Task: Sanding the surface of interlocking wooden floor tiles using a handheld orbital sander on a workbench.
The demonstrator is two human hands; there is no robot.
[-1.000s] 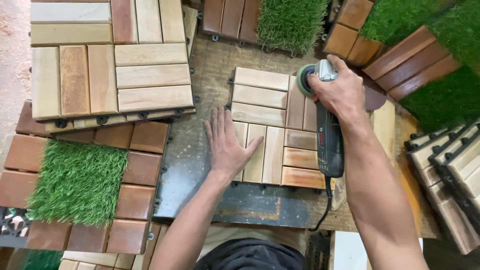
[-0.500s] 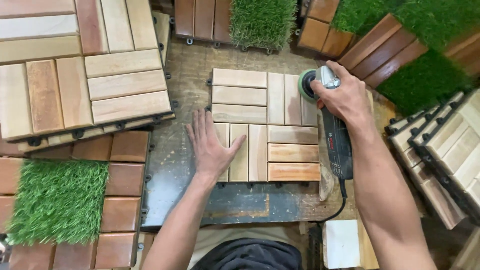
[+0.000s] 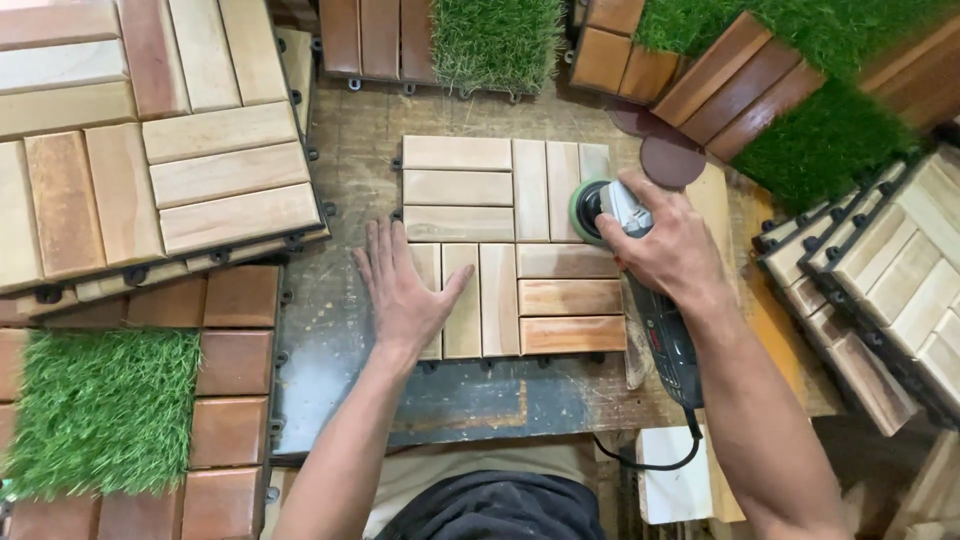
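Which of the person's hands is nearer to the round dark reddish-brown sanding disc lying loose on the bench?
Right. The right hand, gripping the sander, sits just below the round dark reddish-brown sanding disc. The left hand lies flat on the pale wooden slat tile, far to the disc's left.

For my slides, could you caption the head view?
Left hand steadies wooden tile; right hand holds sander on it.

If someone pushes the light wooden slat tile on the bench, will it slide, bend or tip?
The wooden slat tile probably stays stiff: its short slats look thick and tightly joined. Lying flat, it seems unlikely to tip. It may slide, since the left hand presses flat on its edge while the right hand holds the sander on it.
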